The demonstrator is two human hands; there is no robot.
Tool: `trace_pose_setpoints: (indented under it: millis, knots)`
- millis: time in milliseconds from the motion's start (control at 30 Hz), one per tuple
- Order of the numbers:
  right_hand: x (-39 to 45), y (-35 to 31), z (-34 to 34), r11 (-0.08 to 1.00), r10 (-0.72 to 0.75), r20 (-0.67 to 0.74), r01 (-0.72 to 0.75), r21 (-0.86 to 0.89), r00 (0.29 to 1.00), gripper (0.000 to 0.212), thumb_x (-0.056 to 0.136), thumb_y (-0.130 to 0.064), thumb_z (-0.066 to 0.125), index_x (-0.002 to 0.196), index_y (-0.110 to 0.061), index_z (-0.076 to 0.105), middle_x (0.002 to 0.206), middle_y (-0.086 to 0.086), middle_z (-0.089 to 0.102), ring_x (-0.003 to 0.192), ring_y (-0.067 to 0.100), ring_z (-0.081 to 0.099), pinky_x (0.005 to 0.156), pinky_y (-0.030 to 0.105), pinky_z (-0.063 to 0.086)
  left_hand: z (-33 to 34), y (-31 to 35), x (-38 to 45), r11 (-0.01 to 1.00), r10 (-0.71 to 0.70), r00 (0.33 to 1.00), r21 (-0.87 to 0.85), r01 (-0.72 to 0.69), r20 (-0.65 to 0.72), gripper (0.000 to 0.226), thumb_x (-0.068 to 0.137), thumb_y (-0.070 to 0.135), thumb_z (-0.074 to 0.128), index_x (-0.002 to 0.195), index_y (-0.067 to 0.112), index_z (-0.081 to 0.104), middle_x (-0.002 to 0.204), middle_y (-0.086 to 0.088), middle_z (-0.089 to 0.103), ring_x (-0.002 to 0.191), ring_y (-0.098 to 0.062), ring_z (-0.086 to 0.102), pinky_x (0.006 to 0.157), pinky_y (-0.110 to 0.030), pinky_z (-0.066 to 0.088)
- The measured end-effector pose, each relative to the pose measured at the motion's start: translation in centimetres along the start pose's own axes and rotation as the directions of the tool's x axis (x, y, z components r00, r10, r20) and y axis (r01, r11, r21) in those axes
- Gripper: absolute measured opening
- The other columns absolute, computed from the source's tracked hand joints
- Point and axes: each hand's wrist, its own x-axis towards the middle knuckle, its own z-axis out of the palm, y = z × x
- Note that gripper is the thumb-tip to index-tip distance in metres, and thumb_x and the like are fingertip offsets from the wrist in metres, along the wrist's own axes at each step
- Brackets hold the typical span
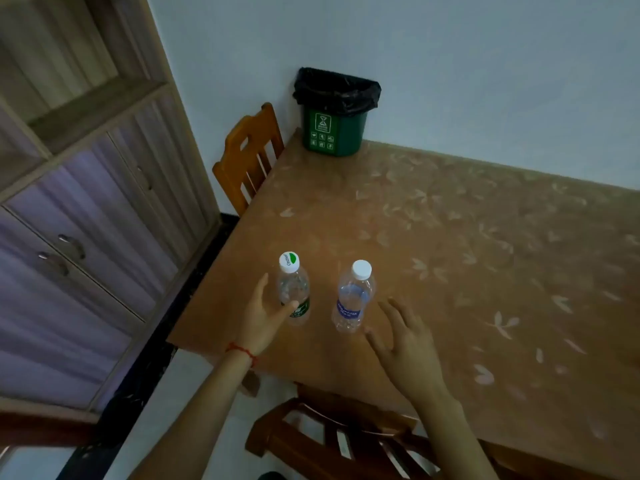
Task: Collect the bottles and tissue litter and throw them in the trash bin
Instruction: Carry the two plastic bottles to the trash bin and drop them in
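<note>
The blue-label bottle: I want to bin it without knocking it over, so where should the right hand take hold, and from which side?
Grip the blue-label bottle round its middle, at the label, coming in from its right, where the open right hand already is. It stands upright and looks empty, so probably tips easily; a low sideways wrap seems safer than pinching the cap.

Dim, soft indoor light, slightly blurred throughout, with wide-angle bending at edges.

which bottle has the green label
The clear plastic bottle with the green-and-white cap, beside the left hand; the other clear bottle with the plain white cap wears a blue label.
</note>
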Motion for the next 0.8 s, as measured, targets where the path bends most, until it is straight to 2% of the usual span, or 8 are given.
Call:
trace_pose_setpoints:
  millis: [33,100,167,267,400,500,667,800]
  knots:
    - [0.3,0.4,0.2,0.999,0.023,0.006,-0.024,0.022,1.000,0.066,0.081,-0.057,0.033,0.126,-0.013,0.054,0.132,0.007,0.053,0.119,0.025,0.051,0.095,0.041,0.039,0.4,0.5,0.1,1.000,-0.025,1.000,-0.002,0.025,0.006,0.048,0.088,0.004,0.052,0.123,-0.025,0.035,0.127,-0.048,0.035,0.121,-0.058,0.031,0.103,-0.058,0.024]
    - [0.9,1.0,0.4,1.000,0.029,-0.011,-0.029,0.013,1.000,0.067,0.081,-0.057,0.034,0.126,-0.011,0.054,0.132,0.008,0.053,0.118,0.026,0.052,0.094,0.042,0.041,0.8,1.1,0.8,0.999,-0.027,1.000,-0.027,0.027,0.001,0.045,0.085,-0.002,0.055,0.112,-0.032,0.035,0.117,-0.054,0.035,0.113,-0.065,0.029,0.098,-0.063,0.022]
    - [1.3,1.7,0.6,0.999,0.044,-0.009,-0.044,0.012,0.999,0.066,0.081,-0.056,0.036,0.124,-0.010,0.055,0.131,0.009,0.054,0.117,0.028,0.054,0.093,0.043,0.044,1.6,1.2,1.9,0.997,0.045,0.999,-0.057,-0.047,-0.029,0.055,0.079,0.001,0.065,0.121,-0.022,0.039,0.122,-0.044,0.045,0.117,-0.057,0.039,0.099,-0.058,0.032]
    - [1.9,2.2,0.7,0.998,0.051,-0.027,-0.050,0.047,0.998,0.068,0.080,-0.057,0.036,0.124,-0.008,0.055,0.131,0.009,0.054,0.118,0.028,0.052,0.095,0.044,0.044,2.5,1.2,3.5,0.987,0.085,0.996,-0.135,-0.088,-0.022,0.073,0.068,0.010,0.077,0.132,0.005,0.043,0.131,-0.015,0.053,0.121,-0.030,0.049,0.099,-0.043,0.043]
    - [2.8,2.3,0.8,0.983,0.097,0.015,-0.098,0.154,0.995,0.060,0.084,-0.050,0.054,0.130,-0.011,0.049,0.135,0.007,0.050,0.125,0.024,0.045,0.099,0.030,0.035,3.0,1.0,4.1,0.972,0.123,0.991,-0.196,-0.130,-0.048,0.066,0.068,0.004,0.076,0.127,0.006,0.047,0.119,-0.005,0.056,0.108,-0.019,0.052,0.088,-0.031,0.044]
    - [3.6,2.2,1.1,0.957,0.137,0.033,-0.141,0.254,0.990,0.061,0.083,-0.041,0.063,0.134,-0.012,0.044,0.133,0.005,0.051,0.123,0.019,0.046,0.092,0.020,0.032,2.6,0.8,3.8,0.969,0.129,0.991,-0.207,-0.135,-0.042,0.061,0.068,0.003,0.076,0.124,0.008,0.050,0.108,0.000,0.056,0.099,-0.015,0.052,0.081,-0.025,0.044]
    - [5.0,1.8,2.1,0.882,0.174,0.082,-0.192,0.431,0.981,0.072,0.078,-0.036,0.071,0.138,-0.013,0.039,0.137,0.002,0.049,0.124,0.014,0.045,0.097,0.026,0.037,1.3,-0.1,2.9,0.971,0.123,0.991,-0.201,-0.131,-0.050,0.054,0.069,0.001,0.075,0.118,0.009,0.053,0.099,0.004,0.058,0.090,-0.010,0.055,0.068,-0.010,0.042]
    - [6.2,1.2,2.9,0.826,0.158,0.112,-0.193,0.530,0.981,0.076,0.074,-0.032,0.075,0.138,-0.017,0.037,0.135,-0.004,0.049,0.120,0.009,0.046,0.092,0.024,0.038,0.3,-0.5,2.1,0.974,0.126,0.990,-0.182,-0.135,-0.061,0.052,0.070,0.002,0.074,0.117,0.010,0.053,0.099,0.005,0.057,0.091,-0.009,0.053,0.064,-0.007,0.040]
